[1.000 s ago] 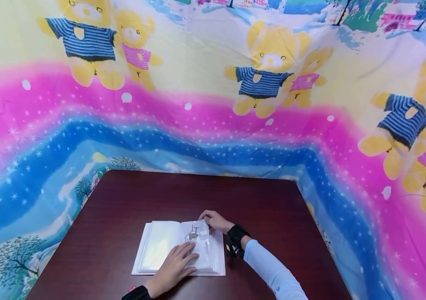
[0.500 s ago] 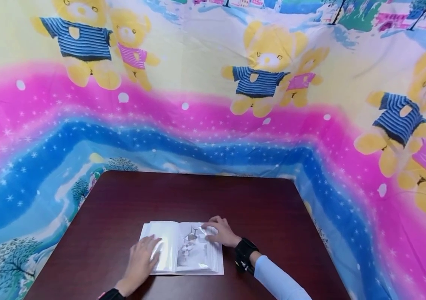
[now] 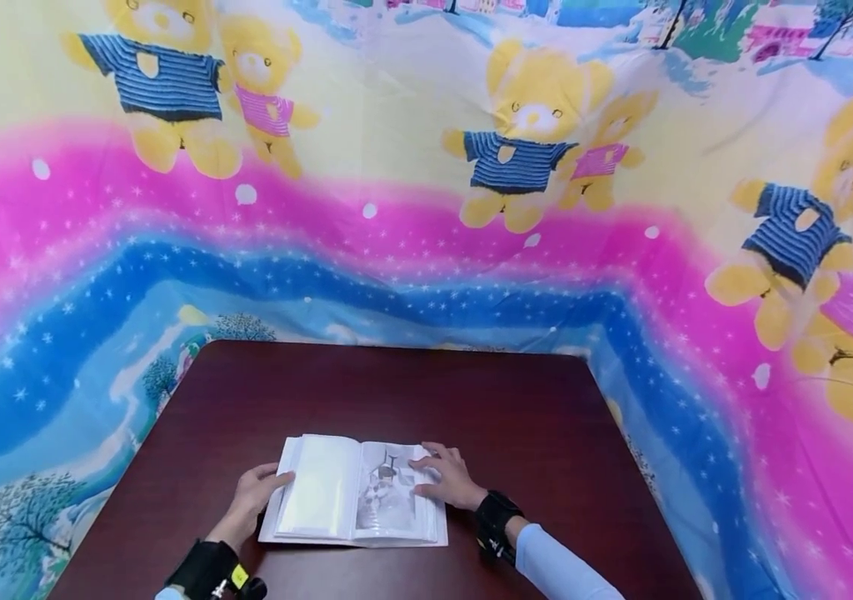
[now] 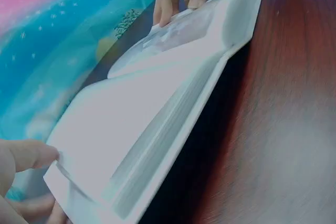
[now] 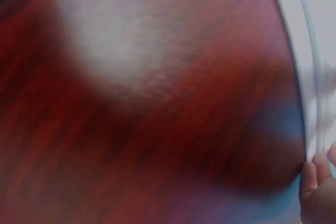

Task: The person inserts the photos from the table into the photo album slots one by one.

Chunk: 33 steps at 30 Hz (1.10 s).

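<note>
A white photo album (image 3: 317, 492) lies open on the table, its pages in clear sleeves. A grey picture (image 3: 385, 504) shows in the right-hand page; the left page looks plain white and shiny. My left hand (image 3: 252, 493) grips the album's left edge, thumb on top and other fingers below, as the left wrist view shows with the thumb (image 4: 37, 155). Dark shadow under the near cover there suggests that side is raised. Spread over the right page's outer edge, my right hand (image 3: 458, 482) rests with its fingers on the album; the right wrist view catches only some fingertips (image 5: 310, 177).
The dark red-brown table (image 3: 396, 387) extends behind and to both sides of the album. A curtain (image 3: 366, 250) printed with teddy bears and snowflakes surrounds its back and sides. Each wrist wears a black band with a camera.
My left hand leaves the right page, crosses the left page and now holds the album's left edge. My right hand comes from the page's top corner down onto its right side. The picture is uncovered.
</note>
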Each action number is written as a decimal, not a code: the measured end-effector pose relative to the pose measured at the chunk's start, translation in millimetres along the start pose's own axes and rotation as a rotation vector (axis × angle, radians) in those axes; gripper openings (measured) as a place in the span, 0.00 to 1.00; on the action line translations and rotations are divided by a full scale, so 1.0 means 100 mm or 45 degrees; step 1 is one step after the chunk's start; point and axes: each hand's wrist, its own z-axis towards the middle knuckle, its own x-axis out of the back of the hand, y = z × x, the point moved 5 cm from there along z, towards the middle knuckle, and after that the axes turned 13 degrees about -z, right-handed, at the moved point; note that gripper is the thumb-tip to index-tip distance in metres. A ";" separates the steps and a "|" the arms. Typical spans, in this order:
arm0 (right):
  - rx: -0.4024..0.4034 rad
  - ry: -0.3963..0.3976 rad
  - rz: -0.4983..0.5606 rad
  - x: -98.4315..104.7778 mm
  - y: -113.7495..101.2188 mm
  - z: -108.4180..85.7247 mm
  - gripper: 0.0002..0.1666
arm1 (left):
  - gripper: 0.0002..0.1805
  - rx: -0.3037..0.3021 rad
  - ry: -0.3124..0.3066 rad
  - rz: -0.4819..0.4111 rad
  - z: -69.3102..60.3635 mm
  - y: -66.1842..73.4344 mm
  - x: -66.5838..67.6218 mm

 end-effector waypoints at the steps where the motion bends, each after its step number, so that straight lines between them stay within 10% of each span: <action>1: 0.006 0.006 0.004 -0.01 0.00 -0.01 0.28 | 0.34 -0.026 -0.006 0.017 0.00 0.06 -0.02; 7: 0.062 0.083 0.005 0.02 0.03 -0.05 0.27 | 0.25 -0.355 -0.087 0.055 -0.06 0.57 -0.40; 12: 0.094 0.151 0.071 0.00 0.02 -0.03 0.26 | 0.24 -0.534 -0.198 -0.004 -0.19 0.72 -0.83; 17: 0.157 0.170 0.111 -0.10 -0.03 -0.05 0.26 | 0.24 -0.710 -0.209 0.012 -0.34 0.61 -1.17; 27: 0.073 0.175 0.206 -0.03 -0.03 -0.08 0.13 | 0.17 -1.322 -0.225 0.809 -0.53 0.07 -1.68; 33: -0.089 0.261 0.419 0.04 0.12 -0.06 0.21 | 0.18 -1.471 -0.183 1.152 -0.56 -0.07 -1.93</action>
